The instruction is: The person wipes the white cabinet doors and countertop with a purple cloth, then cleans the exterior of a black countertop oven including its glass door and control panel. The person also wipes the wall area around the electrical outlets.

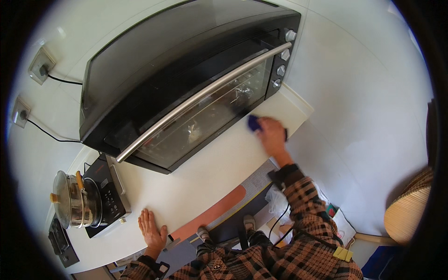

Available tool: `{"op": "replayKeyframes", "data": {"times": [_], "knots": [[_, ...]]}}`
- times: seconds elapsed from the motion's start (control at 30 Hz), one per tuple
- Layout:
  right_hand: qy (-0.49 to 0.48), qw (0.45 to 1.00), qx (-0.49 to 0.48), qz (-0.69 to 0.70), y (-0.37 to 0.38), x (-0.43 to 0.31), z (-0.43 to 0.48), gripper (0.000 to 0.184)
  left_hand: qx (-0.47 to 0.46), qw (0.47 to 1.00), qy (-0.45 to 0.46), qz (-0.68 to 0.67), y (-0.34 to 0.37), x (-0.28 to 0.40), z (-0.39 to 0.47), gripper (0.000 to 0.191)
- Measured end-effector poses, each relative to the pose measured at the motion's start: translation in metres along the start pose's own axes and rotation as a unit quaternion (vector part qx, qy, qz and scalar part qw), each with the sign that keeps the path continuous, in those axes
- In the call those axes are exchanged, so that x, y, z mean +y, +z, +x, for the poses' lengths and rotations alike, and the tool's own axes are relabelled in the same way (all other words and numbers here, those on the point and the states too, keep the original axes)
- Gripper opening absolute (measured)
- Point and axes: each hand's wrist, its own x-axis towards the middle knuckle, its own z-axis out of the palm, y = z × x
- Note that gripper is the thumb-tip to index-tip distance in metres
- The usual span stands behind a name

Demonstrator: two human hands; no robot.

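Observation:
My right hand presses a dark blue cloth onto the white countertop, near the counter's right end. Just beyond it stands a large black electric oven with a long metal door handle. Through the closed glass door, shiny crumpled items can be made out, but not what they are. Palm down on the counter's front edge, my left hand holds nothing, its thumb apart from the fingers. To its left is a black induction cooker, which carries a lidded glass pot.
A black flat object lies at the counter's left end. Two wall sockets feed black cords behind the oven. A patterned floor mat runs below the counter. Bags stand on the floor at right, near a woven basket.

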Motion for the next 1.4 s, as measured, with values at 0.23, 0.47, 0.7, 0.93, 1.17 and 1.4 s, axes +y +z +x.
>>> {"op": "replayKeyframes", "data": {"times": [0.23, 0.47, 0.7, 0.93, 1.17, 1.4], "knots": [[0.183, 0.970, 0.057, -0.147, 0.010, 0.053, 0.022, 0.047, 0.006, 1.000, 0.001, 0.012, 0.000, 0.002, 0.000, 0.070], [-0.043, 0.995, -0.085, 0.014, 0.031, -0.122, -0.039, 0.047, 0.020, 1.000, 0.004, 0.017, -0.002, 0.005, 0.000, 0.068], [-0.139, 0.987, -0.084, -0.005, 0.023, -0.080, -0.018, 0.035, 0.028, 1.000, -0.003, -0.001, -0.003, 0.006, 0.000, 0.070], [0.131, 0.980, 0.067, -0.137, -0.008, 0.077, 0.021, 0.041, 0.026, 1.000, -0.006, -0.001, -0.002, 0.005, -0.001, 0.069], [0.078, 0.994, 0.025, -0.079, 0.024, -0.037, -0.008, 0.040, 0.044, 0.999, 0.005, 0.001, 0.001, 0.002, -0.001, 0.068], [-0.191, 0.961, -0.142, 0.138, 0.027, -0.231, -0.100, 0.044, 0.048, 0.999, -0.005, -0.005, 0.001, 0.003, -0.002, 0.068]]}}
